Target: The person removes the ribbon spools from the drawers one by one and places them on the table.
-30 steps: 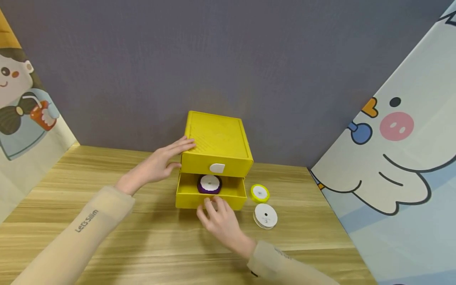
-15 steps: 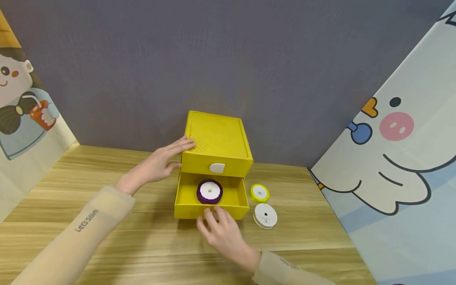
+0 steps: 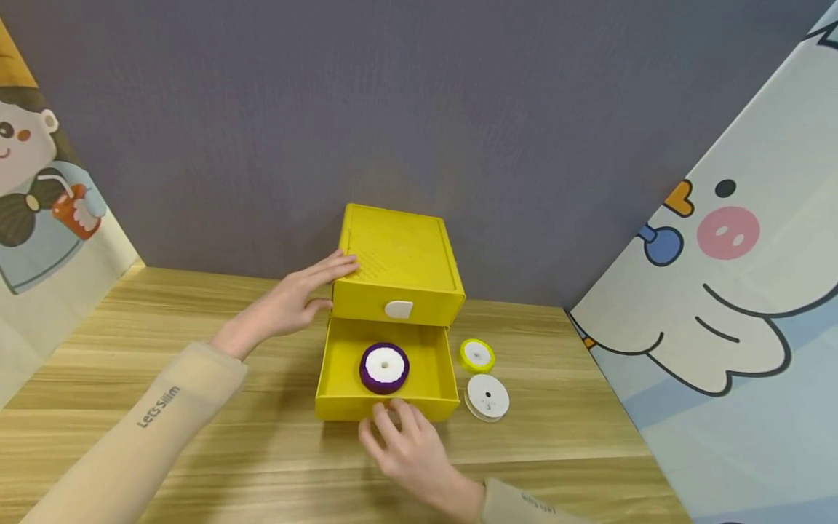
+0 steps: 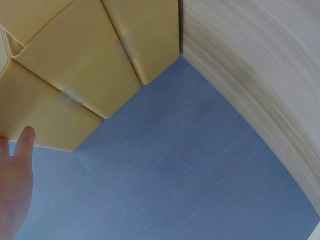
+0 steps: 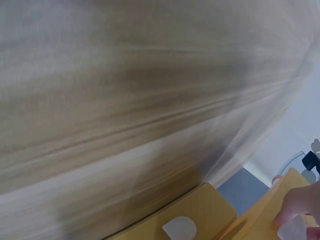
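A small yellow drawer cabinet (image 3: 399, 251) stands on the table against the grey wall. My left hand (image 3: 288, 302) rests on its top left edge with straight fingers, the thumb by the side; in the left wrist view, part of that hand (image 4: 17, 170) shows beside the yellow wall. Below the top drawer, a lower drawer (image 3: 428, 364) is pulled out. Inside it lies a purple ribbon spool (image 3: 384, 367) with a white face. My right hand (image 3: 412, 451) has its fingers curled at the drawer's front, pinching its white handle (image 5: 292, 230), mostly hidden in the head view.
To the right of the drawer, a yellow-rimmed ribbon spool (image 3: 477, 355) and a white spool (image 3: 487, 397) lie on the wooden table (image 3: 556, 429). The top drawer's white handle (image 3: 398, 309) sits above the pulled-out drawer. Cartoon-printed panels (image 3: 740, 291) stand at both sides.
The lower drawer has slid further out toward me, with my right hand at its front. The purple spool has come forward with it into fuller view. My left hand has stayed put.
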A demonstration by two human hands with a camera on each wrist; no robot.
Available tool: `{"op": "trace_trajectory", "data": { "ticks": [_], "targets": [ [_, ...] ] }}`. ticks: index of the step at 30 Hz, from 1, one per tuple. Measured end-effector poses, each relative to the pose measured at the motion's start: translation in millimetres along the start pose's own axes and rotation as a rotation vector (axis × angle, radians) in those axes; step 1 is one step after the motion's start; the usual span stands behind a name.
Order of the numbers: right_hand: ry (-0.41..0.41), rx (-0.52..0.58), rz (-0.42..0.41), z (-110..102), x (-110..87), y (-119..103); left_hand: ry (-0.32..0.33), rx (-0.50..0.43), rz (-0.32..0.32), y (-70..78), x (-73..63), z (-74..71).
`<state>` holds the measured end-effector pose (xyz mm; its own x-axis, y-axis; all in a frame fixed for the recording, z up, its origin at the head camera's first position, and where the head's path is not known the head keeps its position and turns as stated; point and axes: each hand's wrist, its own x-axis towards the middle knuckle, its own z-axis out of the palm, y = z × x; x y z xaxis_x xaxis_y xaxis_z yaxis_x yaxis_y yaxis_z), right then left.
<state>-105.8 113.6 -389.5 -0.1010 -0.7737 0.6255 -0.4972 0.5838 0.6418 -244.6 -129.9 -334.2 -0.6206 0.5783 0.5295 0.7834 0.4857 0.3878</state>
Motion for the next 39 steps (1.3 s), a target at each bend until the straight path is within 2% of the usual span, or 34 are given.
{"op": "trace_trajectory", "data": {
  "ticks": [6, 15, 27, 30, 34, 39],
  "targets": [
    [0.015, 0.02, -0.008, -2, -4.4, -6, 0.007, -0.001, 0.009, -1.7, 0.2, 1.0],
    [0.032, 0.029, -0.01, -6, -4.4, -10, -0.011, -0.006, -0.011, -2.4, 0.6, 1.8],
    [0.045, 0.035, -0.006, -10, -3.0, -8, 0.017, 0.01, 0.021, -3.0, 0.8, 2.5],
    [0.013, 0.059, 0.012, -14, -2.5, -6, 0.016, 0.01, 0.017, -2.7, 0.9, 2.3],
    [-0.074, 0.159, 0.062, -21, -3.0, 0, 0.015, 0.007, 0.012, -3.1, 1.0, 2.4],
    [-0.142, 0.232, 0.083, -31, 5.4, 20, 0.01, 0.0, 0.005, -3.4, 1.3, 2.4]
  ]
}}
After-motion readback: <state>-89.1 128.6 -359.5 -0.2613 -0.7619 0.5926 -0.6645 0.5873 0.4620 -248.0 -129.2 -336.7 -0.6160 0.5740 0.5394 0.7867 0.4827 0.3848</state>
